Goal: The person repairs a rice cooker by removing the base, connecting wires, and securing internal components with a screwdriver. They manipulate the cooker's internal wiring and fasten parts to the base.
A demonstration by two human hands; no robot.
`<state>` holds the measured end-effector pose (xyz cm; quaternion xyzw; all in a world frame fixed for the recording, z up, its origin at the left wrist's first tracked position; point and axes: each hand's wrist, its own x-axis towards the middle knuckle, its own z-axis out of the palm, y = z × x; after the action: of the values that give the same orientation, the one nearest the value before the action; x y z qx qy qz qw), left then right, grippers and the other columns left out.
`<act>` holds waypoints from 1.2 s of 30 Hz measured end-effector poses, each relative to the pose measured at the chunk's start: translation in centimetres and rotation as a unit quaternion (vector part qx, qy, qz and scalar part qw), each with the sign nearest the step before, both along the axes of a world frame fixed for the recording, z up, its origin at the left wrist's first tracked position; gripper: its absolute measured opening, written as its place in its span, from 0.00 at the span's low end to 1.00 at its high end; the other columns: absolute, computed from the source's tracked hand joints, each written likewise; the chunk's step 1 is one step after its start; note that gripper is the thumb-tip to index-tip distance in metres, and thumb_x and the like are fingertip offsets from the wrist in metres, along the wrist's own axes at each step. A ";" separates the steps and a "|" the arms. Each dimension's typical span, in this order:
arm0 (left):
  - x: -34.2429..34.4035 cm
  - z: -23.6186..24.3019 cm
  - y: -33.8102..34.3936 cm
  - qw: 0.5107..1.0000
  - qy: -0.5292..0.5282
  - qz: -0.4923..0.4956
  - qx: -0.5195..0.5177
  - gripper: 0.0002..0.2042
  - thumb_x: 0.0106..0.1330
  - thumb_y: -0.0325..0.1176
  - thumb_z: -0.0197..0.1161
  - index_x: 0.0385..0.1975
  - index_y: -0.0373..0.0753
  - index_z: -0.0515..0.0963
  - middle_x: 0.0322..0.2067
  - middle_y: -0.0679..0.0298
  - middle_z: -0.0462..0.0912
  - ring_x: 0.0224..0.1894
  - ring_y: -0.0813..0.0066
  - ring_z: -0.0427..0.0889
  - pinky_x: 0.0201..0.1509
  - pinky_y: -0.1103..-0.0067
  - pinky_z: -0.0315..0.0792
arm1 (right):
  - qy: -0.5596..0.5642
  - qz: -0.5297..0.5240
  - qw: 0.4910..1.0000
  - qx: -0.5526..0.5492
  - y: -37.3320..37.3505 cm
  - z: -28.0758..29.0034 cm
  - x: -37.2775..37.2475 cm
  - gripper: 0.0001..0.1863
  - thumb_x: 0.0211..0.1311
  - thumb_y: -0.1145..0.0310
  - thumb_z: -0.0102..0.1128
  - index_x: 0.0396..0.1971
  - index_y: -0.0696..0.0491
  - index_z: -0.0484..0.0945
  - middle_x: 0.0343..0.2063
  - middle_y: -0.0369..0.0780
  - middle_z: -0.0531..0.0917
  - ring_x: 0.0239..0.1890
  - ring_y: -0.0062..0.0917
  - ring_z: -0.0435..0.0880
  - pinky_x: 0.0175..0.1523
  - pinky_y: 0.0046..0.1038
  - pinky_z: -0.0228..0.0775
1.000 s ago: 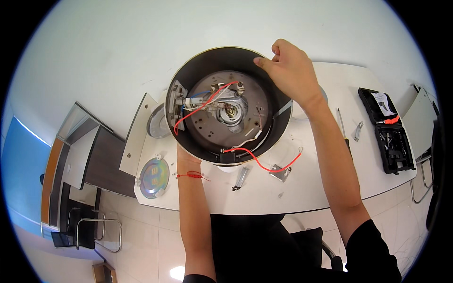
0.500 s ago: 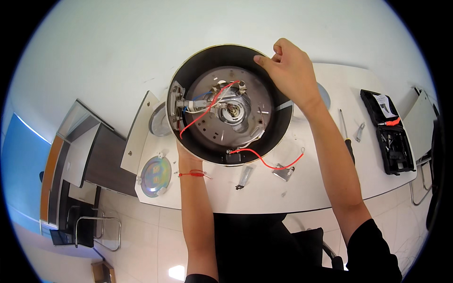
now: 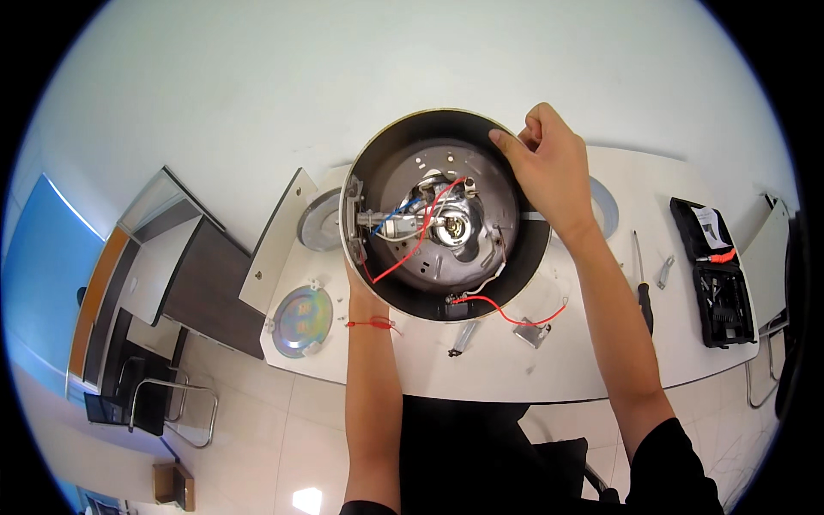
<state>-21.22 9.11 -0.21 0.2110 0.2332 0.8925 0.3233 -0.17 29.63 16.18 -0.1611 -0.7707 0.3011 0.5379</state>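
A round, dark-walled metal shell, like a rice cooker body [image 3: 463, 129], is held above the table with its open side facing me. Inside it a metal plate [image 3: 412, 172] carries a shiny central spring part [image 3: 452, 228], a bracket with a lever, and blue, white and red wires. One loose red wire [image 3: 515, 321] hangs out over the lower rim, ending in a ring terminal. My right hand [image 3: 554, 167] grips the upper right rim, thumb over the edge and fingers curled. From the lower left, my left hand [image 3: 366, 296] supports the shell; its fingers are hidden behind it.
On the white table lie a rainbow-sheened disc [image 3: 302, 321], a grey round dish [image 3: 321, 221], a small metal plate [image 3: 532, 333], a clear-and-black piece [image 3: 463, 338], a screwdriver [image 3: 644, 296] and an open black tool case [image 3: 725, 300]. Beyond the table rises a white wall.
The whole view has shifted, so the shell, hands and table all appear lower and slightly right. The shell's tilt has changed a little. Both hands keep their hold.
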 end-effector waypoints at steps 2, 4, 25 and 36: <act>0.1 0.0 -0.2 1.000 -0.001 -0.004 0.000 0.26 0.79 0.50 0.54 0.64 0.36 0.76 0.60 0.55 0.83 0.60 0.56 0.82 0.65 0.62 0.78 | 0.019 0.007 1.000 0.005 -0.2 0.0 0.0 0.21 0.59 0.66 0.77 0.28 0.55 0.68 0.17 0.41 0.77 0.20 0.28 0.75 0.30 0.30 0.70; 0.2 0.0 -0.5 1.000 0.001 -0.007 0.000 0.26 0.79 0.50 0.54 0.64 0.36 0.76 0.60 0.55 0.83 0.60 0.56 0.82 0.65 0.62 0.78 | 0.034 0.022 0.999 0.003 -0.4 0.1 0.0 0.21 0.59 0.66 0.77 0.27 0.55 0.67 0.17 0.40 0.76 0.20 0.27 0.74 0.29 0.30 0.70; 0.2 0.1 -1.9 0.999 0.000 -0.045 -0.004 0.28 0.79 0.53 0.53 0.66 0.36 0.74 0.61 0.54 0.82 0.61 0.57 0.81 0.66 0.63 0.78 | 0.111 0.074 0.991 0.000 -1.9 0.6 0.5 0.23 0.59 0.71 0.79 0.25 0.53 0.64 0.16 0.38 0.77 0.19 0.15 0.74 0.24 0.22 0.65; 0.6 -0.2 -2.2 0.999 -0.003 -0.051 -0.006 0.29 0.79 0.55 0.52 0.67 0.36 0.73 0.62 0.54 0.81 0.61 0.57 0.81 0.66 0.63 0.78 | 0.121 0.055 0.991 0.021 -1.4 0.4 0.5 0.23 0.58 0.71 0.79 0.25 0.53 0.65 0.15 0.37 0.77 0.19 0.16 0.78 0.24 0.22 0.67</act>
<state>-20.60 6.94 -0.37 0.2181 0.2266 0.8739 0.3707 0.34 28.22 16.61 -0.0703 -0.7138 0.3313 0.6130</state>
